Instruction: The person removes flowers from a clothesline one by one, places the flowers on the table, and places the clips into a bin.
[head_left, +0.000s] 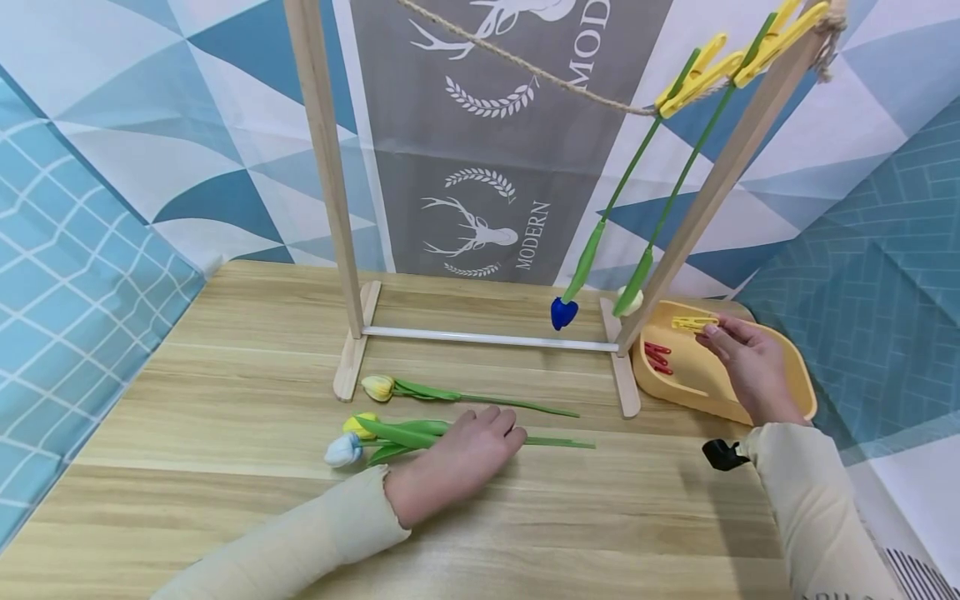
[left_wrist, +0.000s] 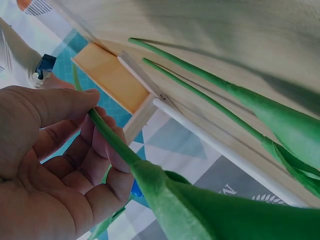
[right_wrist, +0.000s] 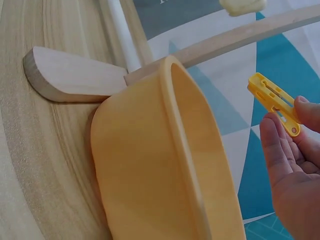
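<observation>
My left hand point(head_left: 467, 457) is low over the table, pinching the green stem of an artificial tulip point(left_wrist: 116, 141) between thumb and fingers. Under and beside it lie a light blue tulip point(head_left: 343, 450), a yellow tulip point(head_left: 363, 425) and a pale yellow tulip point(head_left: 378, 387); which bloom belongs to the pinched stem I cannot tell. Above the orange-yellow basin point(right_wrist: 135, 165), my right hand point(head_left: 756, 367) pinches a yellow clothespin point(right_wrist: 274, 102) by its handle end. Several red clothespins point(head_left: 657, 358) sit inside the basin.
A wooden frame point(head_left: 330, 167) with a white crossbar point(head_left: 487, 337) stands across the table. From its rope point(head_left: 517, 60), yellow clothespins point(head_left: 697, 79) hold a blue tulip point(head_left: 564, 312) and a white tulip point(head_left: 632, 300) upside down at the right. Patterned cloth point(head_left: 247, 125) hangs behind.
</observation>
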